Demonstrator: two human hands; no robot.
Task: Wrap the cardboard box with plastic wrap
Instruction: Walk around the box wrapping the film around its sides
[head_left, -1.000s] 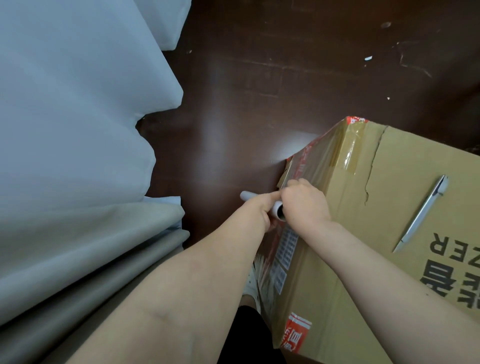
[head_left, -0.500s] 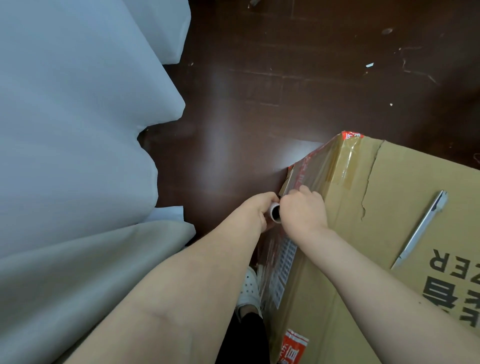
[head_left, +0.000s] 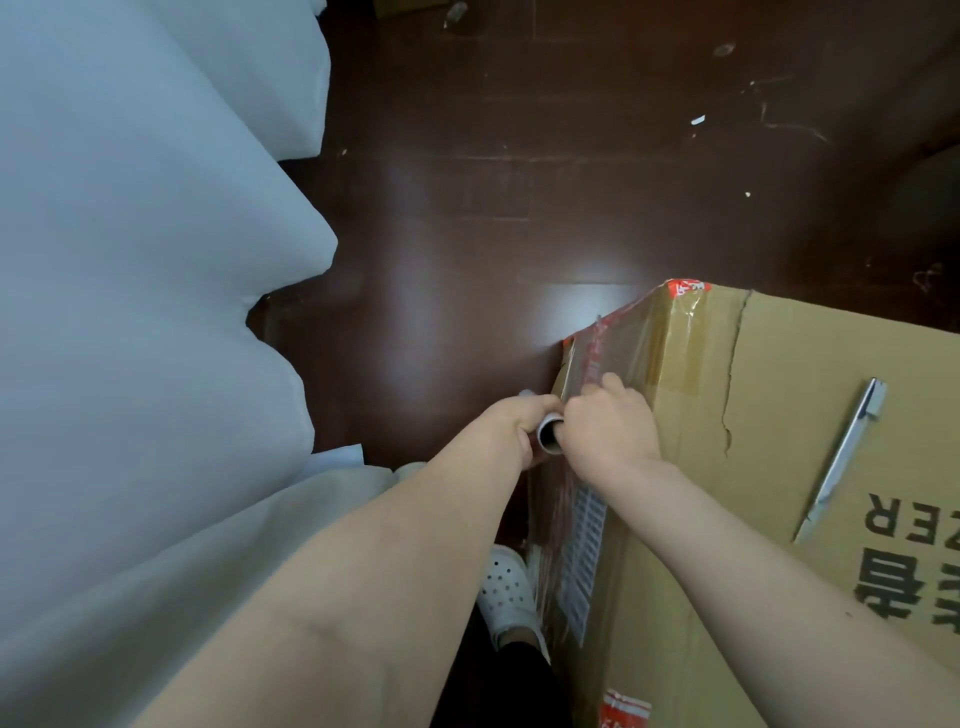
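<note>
A: Far along with the big brown cardboard box (head_left: 779, 415) on the dark wooden floor (head_left: 467, 260)?

B: Looks early. Clear plastic film (head_left: 623, 343) over one side only; top unwrapped. Left hand (head_left: 511, 426) clenched round the white-cored wrap roll (head_left: 549, 434) at the corner; right hand (head_left: 608, 426) alongside, grip impossible to tell.

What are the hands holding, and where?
The left hand grips the plastic wrap roll round its tube, behind the open end. The right hand rests on the film at the cardboard box edge; whether it pinches cannot be told.
</note>
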